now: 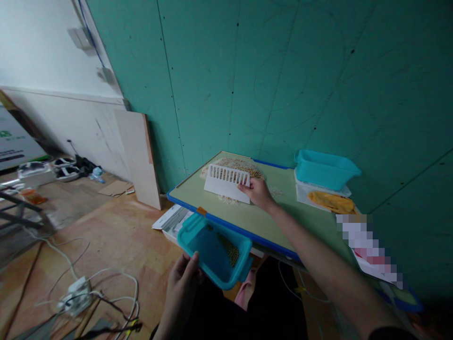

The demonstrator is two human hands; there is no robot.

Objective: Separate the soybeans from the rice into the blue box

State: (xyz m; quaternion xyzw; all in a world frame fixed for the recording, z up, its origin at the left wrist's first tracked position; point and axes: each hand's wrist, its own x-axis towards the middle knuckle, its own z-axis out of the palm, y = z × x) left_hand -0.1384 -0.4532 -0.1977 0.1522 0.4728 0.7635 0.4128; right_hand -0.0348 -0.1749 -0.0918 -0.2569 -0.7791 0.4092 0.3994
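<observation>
My right hand (260, 192) grips the right end of a white slotted scraper (226, 186), a flat plate with a row of slots along its upper edge. The scraper stands over the tabletop, in front of a spread of pale grains mixed with darker ones (244, 164). A few pale grains (229, 200) lie on its near side. My left hand (184, 278) holds the near left rim of a turquoise plastic bin (203, 245), thumb over the edge. The bin is tilted below the table's front edge, with small greenish grains (231, 255) gathered at its right side.
A second turquoise bin (325, 170) and a yellow cloth (331, 201) are at the right end of the blue-edged table (283, 222). A green wall (283, 85) rises behind. Cables and a power strip (76, 295) lie on the floor at left, near a leaning board (138, 158).
</observation>
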